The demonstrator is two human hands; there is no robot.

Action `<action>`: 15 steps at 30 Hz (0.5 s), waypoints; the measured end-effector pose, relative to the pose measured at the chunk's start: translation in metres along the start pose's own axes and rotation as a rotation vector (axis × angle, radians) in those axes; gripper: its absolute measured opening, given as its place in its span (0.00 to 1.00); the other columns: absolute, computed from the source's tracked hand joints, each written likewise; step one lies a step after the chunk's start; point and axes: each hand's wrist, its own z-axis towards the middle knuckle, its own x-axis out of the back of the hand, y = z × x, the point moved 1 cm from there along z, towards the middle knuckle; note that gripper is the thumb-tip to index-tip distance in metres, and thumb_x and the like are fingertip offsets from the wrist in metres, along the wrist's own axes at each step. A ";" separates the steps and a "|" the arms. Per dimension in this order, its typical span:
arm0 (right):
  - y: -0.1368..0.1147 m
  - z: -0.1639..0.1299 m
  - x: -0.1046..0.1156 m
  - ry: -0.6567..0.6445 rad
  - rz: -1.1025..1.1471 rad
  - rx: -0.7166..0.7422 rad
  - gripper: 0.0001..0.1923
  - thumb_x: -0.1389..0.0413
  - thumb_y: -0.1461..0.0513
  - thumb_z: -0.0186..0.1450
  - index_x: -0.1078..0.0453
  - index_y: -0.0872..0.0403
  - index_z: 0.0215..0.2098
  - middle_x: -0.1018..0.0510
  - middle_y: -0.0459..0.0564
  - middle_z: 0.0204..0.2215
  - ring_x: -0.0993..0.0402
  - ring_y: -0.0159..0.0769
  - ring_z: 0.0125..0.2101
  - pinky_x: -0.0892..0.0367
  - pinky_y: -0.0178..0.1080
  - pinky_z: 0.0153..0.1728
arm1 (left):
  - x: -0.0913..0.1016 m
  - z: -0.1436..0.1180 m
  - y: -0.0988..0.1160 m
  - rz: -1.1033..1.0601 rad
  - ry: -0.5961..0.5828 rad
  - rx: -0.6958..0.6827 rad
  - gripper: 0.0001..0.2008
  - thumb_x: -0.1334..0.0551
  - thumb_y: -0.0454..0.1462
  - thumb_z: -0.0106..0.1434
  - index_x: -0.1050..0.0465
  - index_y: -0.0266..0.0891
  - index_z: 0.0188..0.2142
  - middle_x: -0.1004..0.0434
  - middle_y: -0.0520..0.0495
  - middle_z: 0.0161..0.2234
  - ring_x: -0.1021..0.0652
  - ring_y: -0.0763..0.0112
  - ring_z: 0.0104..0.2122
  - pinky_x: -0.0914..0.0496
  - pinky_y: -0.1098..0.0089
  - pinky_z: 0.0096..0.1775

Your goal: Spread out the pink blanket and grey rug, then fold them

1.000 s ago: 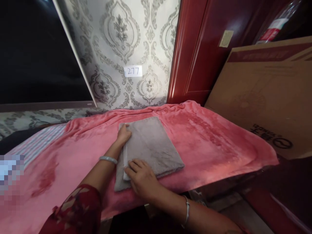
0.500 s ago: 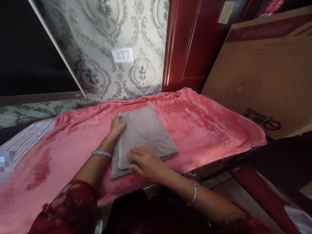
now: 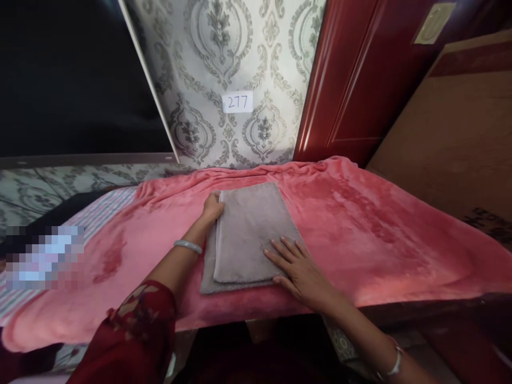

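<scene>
A grey plush towel (image 3: 250,234), folded in layers, lies on a pink blanket (image 3: 340,234). Its upper layers stop short of the bottom layer at the left and near edges. My left hand (image 3: 213,207) is closed on the towel's far left corner, with some fingertips hidden. Flat on the towel's near right part rests my right hand (image 3: 302,272), its fingers spread and holding nothing.
Behind the blanket stands a patterned wall with a paper card (image 3: 237,102) reading 277. A dark screen (image 3: 80,80) is at the left, a red door (image 3: 352,80) and a cardboard box (image 3: 452,128) at the right. A striped cloth (image 3: 100,213) shows at the left.
My right hand has slid from the towel's near middle to its right side, fingers now spread. My left hand stays at the far left corner. The view has turned left.
</scene>
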 end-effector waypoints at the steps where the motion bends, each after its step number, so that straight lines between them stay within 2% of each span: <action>1: -0.004 0.004 0.003 -0.005 0.017 0.002 0.27 0.48 0.54 0.72 0.42 0.47 0.68 0.44 0.53 0.69 0.53 0.51 0.69 0.50 0.61 0.65 | 0.002 0.003 0.000 0.008 -0.011 0.019 0.16 0.40 0.30 0.57 0.25 0.35 0.45 0.19 0.41 0.39 0.20 0.60 0.38 0.28 0.68 0.39; 3: -0.017 0.015 0.010 -0.007 0.057 0.041 0.25 0.48 0.54 0.72 0.37 0.50 0.66 0.40 0.56 0.67 0.49 0.50 0.68 0.50 0.60 0.65 | 0.004 0.008 0.001 0.029 -0.036 0.046 0.08 0.39 0.35 0.58 0.23 0.35 0.35 0.20 0.42 0.30 0.20 0.59 0.32 0.29 0.67 0.34; 5: -0.034 0.028 0.013 -0.013 0.101 0.111 0.25 0.47 0.52 0.72 0.36 0.50 0.65 0.39 0.55 0.67 0.48 0.48 0.67 0.50 0.58 0.66 | 0.005 0.011 0.003 0.053 -0.033 0.053 0.06 0.38 0.37 0.58 0.24 0.36 0.30 0.22 0.43 0.26 0.21 0.58 0.31 0.30 0.67 0.33; 10: -0.064 0.049 -0.003 -0.060 0.157 0.232 0.31 0.46 0.47 0.70 0.42 0.45 0.68 0.44 0.52 0.69 0.52 0.48 0.69 0.52 0.57 0.67 | 0.004 0.011 0.005 0.105 0.010 0.032 0.05 0.33 0.37 0.54 0.27 0.39 0.27 0.22 0.45 0.28 0.21 0.58 0.36 0.31 0.68 0.38; 15: -0.063 0.049 -0.020 -0.023 0.135 0.232 0.31 0.46 0.47 0.71 0.44 0.40 0.69 0.46 0.47 0.70 0.55 0.47 0.69 0.53 0.58 0.66 | 0.003 0.006 0.000 0.092 0.069 0.028 0.02 0.37 0.35 0.58 0.28 0.40 0.29 0.21 0.47 0.32 0.22 0.64 0.37 0.32 0.70 0.39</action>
